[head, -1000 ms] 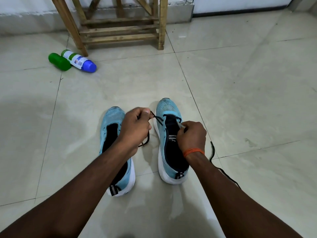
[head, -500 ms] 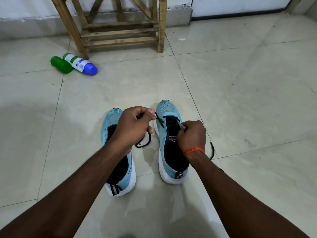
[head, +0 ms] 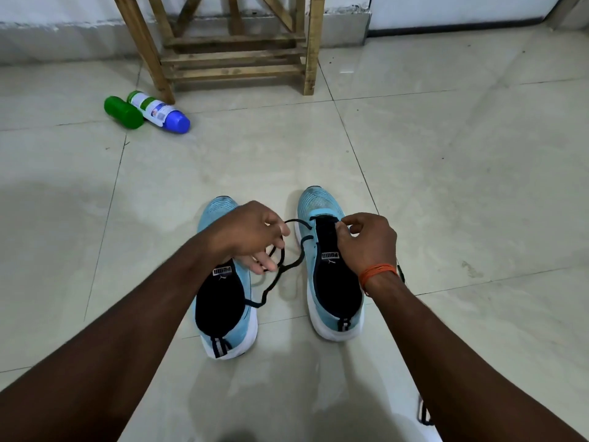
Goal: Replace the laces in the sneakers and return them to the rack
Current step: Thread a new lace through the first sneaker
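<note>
Two light-blue sneakers stand side by side on the tiled floor, toes pointing away: the left sneaker and the right sneaker. A black lace runs from the right sneaker's front eyelets, loops between the shoes and trails onto the left sneaker. My left hand hovers over the left sneaker's toe and holds the lace between thumb and fingers. My right hand, with an orange thread on the wrist, pinches the lace at the right sneaker's upper eyelets. The wooden rack stands at the far wall.
A green bottle and a white bottle with a blue cap lie on the floor by the rack's left leg. Another piece of dark lace shows beside my right forearm near the bottom edge.
My left hand has drawn the lace out to the left and down, so a longer loop hangs between the shoes. The view has tilted down and the left sneaker's tongue is now uncovered.
</note>
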